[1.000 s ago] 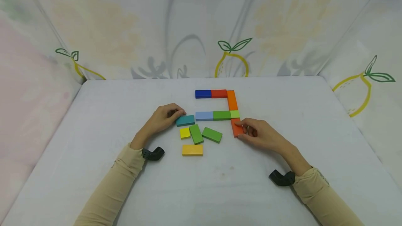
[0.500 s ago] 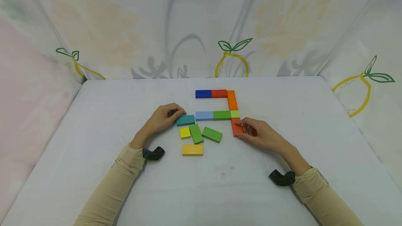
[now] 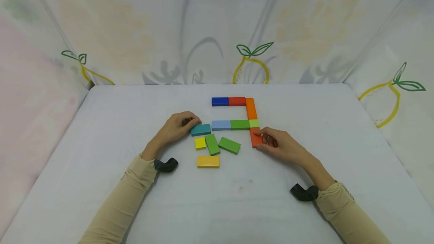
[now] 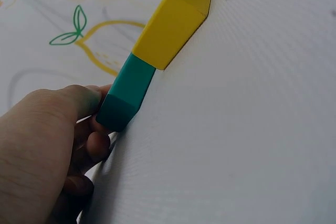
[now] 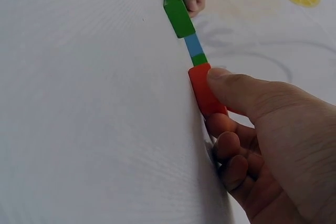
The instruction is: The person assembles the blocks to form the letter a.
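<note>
Nothing on the table has moved since a second ago: blocks and hands lie as they did, and only the head view has shifted very slightly. The right hand (image 3: pixel 285 144) pinches the red-orange block (image 3: pixel 254 140) between thumb and fingertip, a narrow grip, the other fingers curled. That block meets the near edge of the light-green square block (image 3: pixel 254 123), the landmark for what follows. The left hand (image 3: pixel 174 125), well to its left, holds the far left end of the teal block (image 3: pixel 200 130) with a close grip of bent fingers and thumb.

Touching the landmark's left edge is the green block (image 3: pixel 240 125), with the light-blue block (image 3: pixel 221 125) next to it; the teal block lies just beyond, slightly nearer the person. From the landmark's far edge runs the orange block (image 3: pixel 251 108), whose far end meets the red block (image 3: pixel 237 101), followed leftward by the dark-blue block (image 3: pixel 220 101).

Left of the landmark and nearer the person lie the right-hand tilted green block (image 3: pixel 229 145), the left-hand tilted green block (image 3: pixel 212 144), the yellow square block (image 3: pixel 200 143) and, nearest, the amber block (image 3: pixel 208 162). All rest on the white table (image 3: pixel 237 214).
</note>
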Motion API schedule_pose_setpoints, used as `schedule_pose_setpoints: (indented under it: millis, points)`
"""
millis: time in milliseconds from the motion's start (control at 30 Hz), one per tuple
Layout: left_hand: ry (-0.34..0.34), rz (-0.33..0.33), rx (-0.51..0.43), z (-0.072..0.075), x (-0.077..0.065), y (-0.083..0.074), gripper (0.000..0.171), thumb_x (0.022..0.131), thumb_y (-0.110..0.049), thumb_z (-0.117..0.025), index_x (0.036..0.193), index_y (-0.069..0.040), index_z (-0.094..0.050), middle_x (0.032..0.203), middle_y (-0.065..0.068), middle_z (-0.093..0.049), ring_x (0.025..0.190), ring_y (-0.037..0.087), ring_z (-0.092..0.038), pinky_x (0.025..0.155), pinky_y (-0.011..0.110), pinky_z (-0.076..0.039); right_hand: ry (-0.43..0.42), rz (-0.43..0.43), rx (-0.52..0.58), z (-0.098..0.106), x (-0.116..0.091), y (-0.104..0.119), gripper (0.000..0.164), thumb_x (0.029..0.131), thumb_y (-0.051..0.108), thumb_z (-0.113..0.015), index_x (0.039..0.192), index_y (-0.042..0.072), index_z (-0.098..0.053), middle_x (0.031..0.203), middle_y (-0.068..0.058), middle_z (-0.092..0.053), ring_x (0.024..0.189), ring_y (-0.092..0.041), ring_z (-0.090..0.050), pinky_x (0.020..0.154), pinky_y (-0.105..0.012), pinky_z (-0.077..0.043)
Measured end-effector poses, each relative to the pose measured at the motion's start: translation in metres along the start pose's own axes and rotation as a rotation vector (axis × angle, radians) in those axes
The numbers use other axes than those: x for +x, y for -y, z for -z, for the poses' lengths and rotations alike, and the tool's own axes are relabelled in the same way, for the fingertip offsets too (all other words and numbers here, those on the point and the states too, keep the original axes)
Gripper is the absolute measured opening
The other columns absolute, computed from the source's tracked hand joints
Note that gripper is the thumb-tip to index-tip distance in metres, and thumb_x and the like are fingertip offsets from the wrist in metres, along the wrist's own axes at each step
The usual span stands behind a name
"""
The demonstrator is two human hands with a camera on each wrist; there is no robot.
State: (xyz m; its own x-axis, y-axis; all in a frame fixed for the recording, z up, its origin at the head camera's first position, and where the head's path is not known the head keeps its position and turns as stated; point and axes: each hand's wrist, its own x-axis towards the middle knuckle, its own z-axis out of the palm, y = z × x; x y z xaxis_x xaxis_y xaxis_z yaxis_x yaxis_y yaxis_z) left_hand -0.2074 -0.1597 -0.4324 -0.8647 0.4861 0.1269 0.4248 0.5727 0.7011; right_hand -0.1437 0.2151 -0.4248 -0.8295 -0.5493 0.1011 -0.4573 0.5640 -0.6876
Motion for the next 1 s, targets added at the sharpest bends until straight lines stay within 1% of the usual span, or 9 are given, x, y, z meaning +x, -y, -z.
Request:
schedule_pose_setpoints:
  millis: [200,300,400,467,633,733,833,933,1000]
  points:
    - [-0.007,-0.029,0.006,0.000,0.000,0.002,0.019,0.097,-0.026,-0.054,0.105,-0.016,-0.067,0.098,-0.002,-0.067,0.079,0.012,-0.053,0.072,0.024,-0.044,0.007,-0.025,0.003,0.000,0.001,0.001,0.039,0.087,0.026,-0.069,0.124,0.020,-0.057,0.078,0.007,-0.052,0.062,-0.007,-0.046,0.056,-0.018,-0.039]
    - [-0.011,-0.051,0.012,0.001,-0.001,0.002,0.017,0.095,-0.025,-0.058,0.106,-0.017,-0.067,0.094,-0.003,-0.065,0.077,0.012,-0.051,0.069,0.024,-0.042,0.008,-0.031,0.006,0.001,0.002,0.001,0.041,0.087,0.028,-0.068,0.126,0.022,-0.055,0.078,0.006,-0.053,0.062,-0.008,-0.047,0.056,-0.018,-0.039]
    - [-0.007,-0.059,0.016,0.000,-0.002,0.002,0.016,0.093,-0.026,-0.061,0.106,-0.019,-0.067,0.089,-0.005,-0.063,0.077,0.011,-0.050,0.069,0.023,-0.042,0.008,-0.032,0.018,0.001,0.002,0.001,0.043,0.087,0.025,-0.068,0.127,0.022,-0.054,0.078,0.005,-0.053,0.064,-0.008,-0.047,0.057,-0.018,-0.039]
    - [-0.001,-0.061,0.010,0.000,-0.002,0.001,0.017,0.091,-0.027,-0.063,0.106,-0.020,-0.067,0.087,-0.005,-0.061,0.077,0.011,-0.050,0.069,0.024,-0.041,0.007,-0.034,0.029,0.002,0.002,0.001,0.043,0.087,0.022,-0.068,0.128,0.020,-0.053,0.078,0.005,-0.054,0.065,-0.008,-0.048,0.058,-0.018,-0.039]
    - [0.028,-0.054,-0.002,0.000,-0.003,0.001,0.020,0.088,-0.030,-0.067,0.105,-0.021,-0.068,0.084,-0.005,-0.059,0.076,0.012,-0.049,0.068,0.024,-0.040,-0.014,-0.023,0.058,0.001,0.003,0.006,0.039,0.088,0.011,-0.067,0.125,0.010,-0.055,0.074,0.001,-0.052,0.063,-0.009,-0.046,0.056,-0.019,-0.038]
    - [0.038,-0.034,0.007,0.001,-0.002,0.001,0.021,0.087,-0.032,-0.068,0.106,-0.022,-0.068,0.083,-0.005,-0.057,0.073,0.013,-0.047,0.065,0.024,-0.038,-0.034,0.008,0.068,-0.001,0.006,0.013,0.033,0.088,0.008,-0.065,0.120,0.008,-0.057,0.071,0.002,-0.050,0.062,-0.008,-0.044,0.056,-0.020,-0.036]
    - [0.040,-0.027,0.031,0.001,-0.002,0.000,0.023,0.087,-0.034,-0.067,0.107,-0.023,-0.068,0.081,-0.007,-0.058,0.070,0.013,-0.046,0.063,0.023,-0.036,-0.052,0.086,0.051,-0.005,0.009,0.025,0.027,0.089,0.009,-0.064,0.116,0.008,-0.059,0.074,0.005,-0.050,0.065,-0.006,-0.044,0.057,-0.020,-0.038]
    - [0.049,-0.042,0.052,0.001,-0.001,-0.001,0.025,0.087,-0.036,-0.067,0.109,-0.024,-0.066,0.079,-0.008,-0.058,0.067,0.012,-0.046,0.060,0.023,-0.035,-0.060,0.168,-0.005,-0.011,0.011,0.038,0.026,0.090,0.012,-0.064,0.115,0.009,-0.059,0.079,0.008,-0.051,0.070,-0.005,-0.046,0.060,-0.019,-0.041]
    - [0.058,-0.058,0.061,0.000,-0.001,-0.001,0.027,0.087,-0.036,-0.067,0.112,-0.024,-0.065,0.078,-0.009,-0.058,0.064,0.011,-0.046,0.059,0.022,-0.035,-0.058,0.197,-0.054,-0.015,0.012,0.046,0.026,0.090,0.013,-0.064,0.115,0.010,-0.059,0.086,0.006,-0.054,0.077,-0.005,-0.049,0.065,-0.020,-0.046]
